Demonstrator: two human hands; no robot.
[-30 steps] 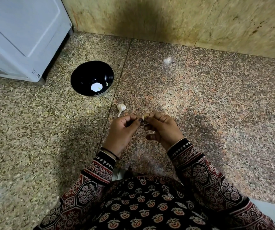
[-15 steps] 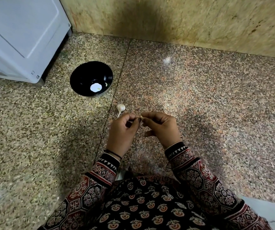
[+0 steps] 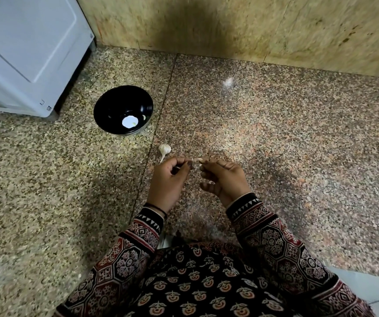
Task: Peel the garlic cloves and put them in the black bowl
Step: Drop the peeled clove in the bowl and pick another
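Pinching a single garlic clove (image 3: 197,159) between both hands, I am sitting on a speckled granite floor (image 3: 275,145) and looking down at my work. My left hand (image 3: 170,179) is curling its fingers (image 3: 185,164) and thumb tightly around one end of the clove. My right hand (image 3: 225,179) is gripping the other end with its fingers (image 3: 211,162) narrowly closed, the lower ones folded loosely beneath. The clove is showing as a small pale sliver between the two sets of fingertips, held up above the floor.

Just beyond my left hand, a small garlic bulb (image 3: 164,149) with its stalk is lying on the floor, close to a seam between two slabs. Farther away and to the left, the black bowl (image 3: 106,110) is sitting on the floor, well apart from my hands. A bright white patch is shining at its bottom, with a small pale piece (image 3: 144,117) beside it that is too small to identify.

A white appliance (image 3: 24,53) is standing at the far left, near the bowl. A mottled yellowish stone wall (image 3: 275,26) is running along the back. Patterned dark red and black sleeves (image 3: 275,243) are covering my forearms.
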